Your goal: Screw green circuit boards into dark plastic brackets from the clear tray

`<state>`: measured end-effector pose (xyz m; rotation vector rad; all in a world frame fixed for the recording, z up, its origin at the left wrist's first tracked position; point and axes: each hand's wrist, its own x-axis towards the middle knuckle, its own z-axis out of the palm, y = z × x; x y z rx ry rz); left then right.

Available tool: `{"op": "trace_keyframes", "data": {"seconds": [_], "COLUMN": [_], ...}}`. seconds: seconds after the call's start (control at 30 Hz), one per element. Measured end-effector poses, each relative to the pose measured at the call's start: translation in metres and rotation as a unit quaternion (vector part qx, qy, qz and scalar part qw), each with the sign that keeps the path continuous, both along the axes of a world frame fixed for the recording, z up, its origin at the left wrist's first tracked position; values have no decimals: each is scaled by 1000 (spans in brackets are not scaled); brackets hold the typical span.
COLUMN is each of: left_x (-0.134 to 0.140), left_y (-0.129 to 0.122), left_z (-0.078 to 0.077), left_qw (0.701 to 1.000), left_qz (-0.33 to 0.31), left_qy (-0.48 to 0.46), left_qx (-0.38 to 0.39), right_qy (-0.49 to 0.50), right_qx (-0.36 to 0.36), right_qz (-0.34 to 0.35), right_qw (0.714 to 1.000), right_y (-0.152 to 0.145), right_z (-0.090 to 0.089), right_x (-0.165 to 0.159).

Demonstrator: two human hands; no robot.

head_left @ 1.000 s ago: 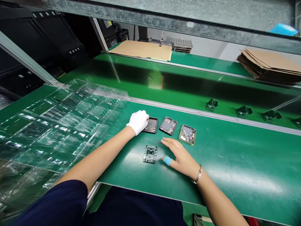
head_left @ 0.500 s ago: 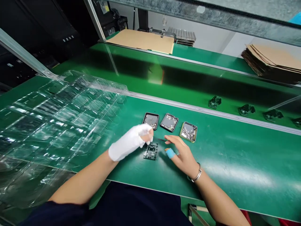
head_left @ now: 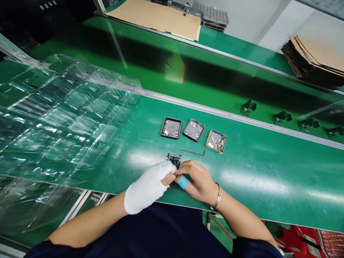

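Both hands meet near the table's front edge around a small dark slotted part (head_left: 174, 158), its far end showing past the fingers. My left hand (head_left: 152, 182), in a white glove with bare fingertips, is closed on it. My right hand (head_left: 197, 179), blue tape on its thumb, pinches the near side, where the fingers hide the contact. An L-shaped hex key (head_left: 192, 152) lies on the table beyond them. Behind it are three shallow trays of small metal pieces: a left tray (head_left: 161, 131), a middle tray (head_left: 185, 134) and a yellow-edged right tray (head_left: 207, 140).
Clear plastic blister trays (head_left: 67, 104) cover the left side of the green table (head_left: 258, 172). Several dark slotted parts (head_left: 281, 117) stand in a row behind the metal strip at right. Cardboard sheets (head_left: 319, 57) are stacked at the back right. A red chair (head_left: 294, 238) is below.
My hands have come together and picked up the slotted part from the table. The hex key, formerly by my right fingers, lies free. The view has tilted downward.
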<state>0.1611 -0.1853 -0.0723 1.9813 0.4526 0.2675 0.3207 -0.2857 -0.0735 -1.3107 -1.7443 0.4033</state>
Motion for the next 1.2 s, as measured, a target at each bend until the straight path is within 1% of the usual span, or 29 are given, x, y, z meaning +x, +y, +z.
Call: {"op": "trace_keyframes", "data": {"seconds": [0.07, 0.17, 0.27, 0.33, 0.4, 0.43, 0.5, 0.53, 0.6, 0.67, 0.77, 0.87, 0.97, 1.1, 1.2], "left_x": [-3, -4, -4, -7, -11, -13, -13, -12, -6, 1, 10, 11, 10, 10, 10], "left_y": [-1, -1, -1, 1, 5, 8, 15, 19, 22, 21, 14, 9, 8, 7, 6], "left_z": [-3, -6, -6, -5, -4, -4, -8, -11, -20, -29, -35, -32, -28, -27, -27], "left_qw": [1000, 999, 999, 999, 999, 998, 991, 989, 988, 989, 993, 993, 990, 986, 984], "left_qz": [-12, -38, -52, -47, -4, 33, 97, 105, 86, 62, 61, 61, 58, 52, 49], "left_qy": [-5, -4, 8, 8, 4, -4, -8, 3, 46, 81, 56, 19, 12, 16, 17], "left_qx": [12, 8, 8, 23, 44, 58, 89, 103, 117, 105, 81, 96, 127, 159, 169], "right_qy": [27, 53, 39, 26, 37, 52, 80, 85, 79, 56, 12, -30, -53, -59, -48], "right_qx": [-25, -50, -69, -59, -50, -51, -64, -72, -90, -99, -86, -60, -58, -56, -50], "right_qz": [23, 70, 93, 96, 75, 50, -21, -55, -95, -97, -70, -46, -41, -32, -42], "right_qw": [999, 995, 992, 993, 995, 996, 995, 992, 988, 989, 994, 997, 996, 996, 997], "right_y": [-1, 0, 1, 1, 0, 0, 0, 1, 3, 5, 8, 9, 9, 8, 8], "right_z": [2, 2, -1, 0, 1, 2, 2, 1, -2, -8, -16, -21, -22, -22, -22], "right_x": [-1, 0, 1, 3, 8, 12, 19, 22, 26, 26, 20, 16, 15, 15, 14]}}
